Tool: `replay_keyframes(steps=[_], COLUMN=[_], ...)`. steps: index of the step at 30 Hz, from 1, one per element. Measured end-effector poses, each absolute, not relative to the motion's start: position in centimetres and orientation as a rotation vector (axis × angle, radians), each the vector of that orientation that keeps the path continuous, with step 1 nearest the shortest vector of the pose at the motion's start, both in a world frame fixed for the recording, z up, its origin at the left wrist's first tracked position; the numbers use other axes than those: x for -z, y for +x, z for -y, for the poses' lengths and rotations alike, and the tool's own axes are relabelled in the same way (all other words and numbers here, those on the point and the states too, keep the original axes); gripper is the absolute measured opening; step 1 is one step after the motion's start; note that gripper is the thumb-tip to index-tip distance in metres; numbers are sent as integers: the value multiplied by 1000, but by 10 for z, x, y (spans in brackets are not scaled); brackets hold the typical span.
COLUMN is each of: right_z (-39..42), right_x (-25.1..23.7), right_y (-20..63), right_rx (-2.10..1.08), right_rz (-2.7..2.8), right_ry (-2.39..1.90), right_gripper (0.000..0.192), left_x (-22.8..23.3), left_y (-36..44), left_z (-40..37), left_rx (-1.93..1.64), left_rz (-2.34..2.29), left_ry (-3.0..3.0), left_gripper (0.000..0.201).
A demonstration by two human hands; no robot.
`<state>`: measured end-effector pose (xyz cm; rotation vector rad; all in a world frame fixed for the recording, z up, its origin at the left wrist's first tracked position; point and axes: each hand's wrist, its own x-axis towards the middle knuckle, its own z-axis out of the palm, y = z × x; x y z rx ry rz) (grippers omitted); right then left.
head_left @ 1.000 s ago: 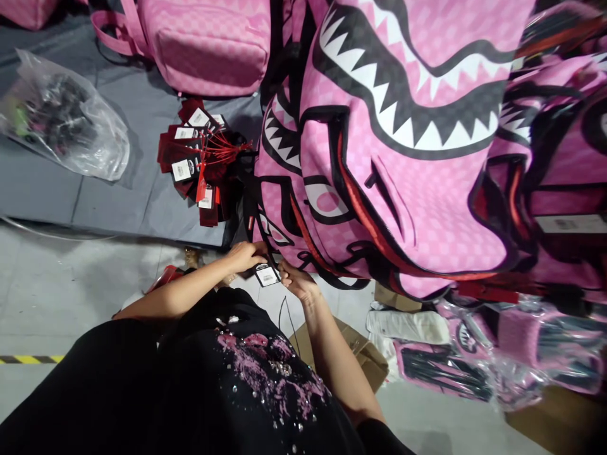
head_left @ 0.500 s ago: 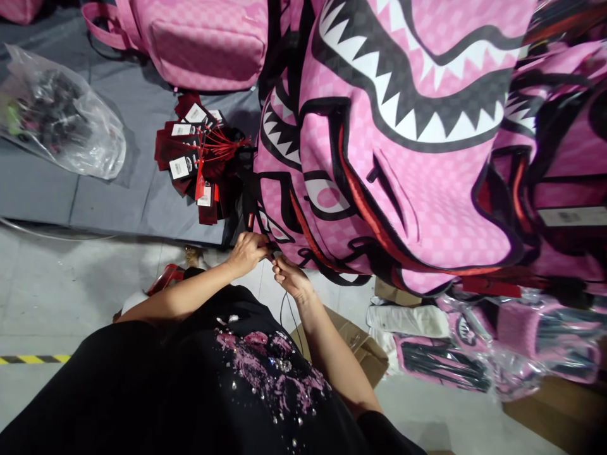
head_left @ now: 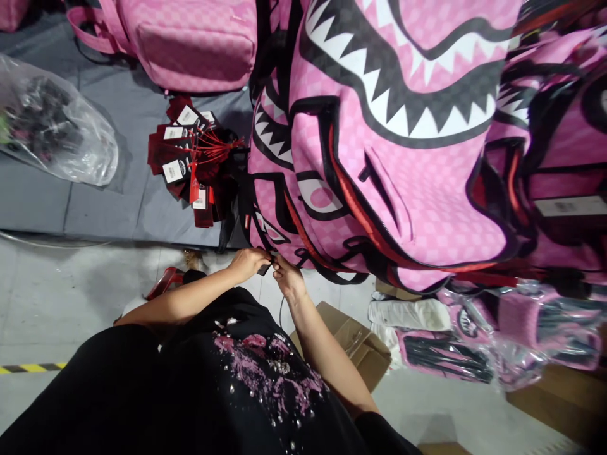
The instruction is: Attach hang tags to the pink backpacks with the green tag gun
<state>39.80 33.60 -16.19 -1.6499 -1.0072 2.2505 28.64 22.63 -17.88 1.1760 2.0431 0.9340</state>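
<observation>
Below the near edge of the pink backpacks, my left hand (head_left: 249, 264) is closed in a pinch on a small flat black piece (head_left: 264, 269), whose kind I cannot make out. Close against it, my right hand (head_left: 287, 279) is also closed, its fingertips meeting the left ones at the same spot. A thin black cord (head_left: 281, 311) hangs under the right hand; its upper end is hidden. Just above my hands is a pink shark-mouth backpack (head_left: 270, 196), partly behind a larger pink backpack (head_left: 431, 183) with an unzipped red-edged opening.
A bunch of dark red tags (head_left: 190, 164) with red strings lies on the grey-covered table (head_left: 104, 212), near a clear plastic bag (head_left: 71, 133). Another pink backpack (head_left: 194, 50) stands behind. On the floor are a cardboard box (head_left: 348, 335) and plastic-wrapped pink goods (head_left: 526, 322).
Both hands have moved slightly down and stay together. The flat black piece now shows below the left fingers. The whole view has shifted a little.
</observation>
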Motion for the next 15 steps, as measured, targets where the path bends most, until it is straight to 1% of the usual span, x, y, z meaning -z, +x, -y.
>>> replay_keyframes(steps=[12, 15], right_z=[-327, -326], right_x=[167, 169], right_y=[396, 397], right_rx=[-1993, -1925], right_rz=[1208, 1275], right_ry=[-1670, -1673], right_gripper=[42, 41], left_x=[166, 163], left_y=[294, 295], left_z=[-236, -238], left_rx=[-762, -718], left_rz=[-2019, -2012], left_ry=[992, 953], left_gripper=[21, 20])
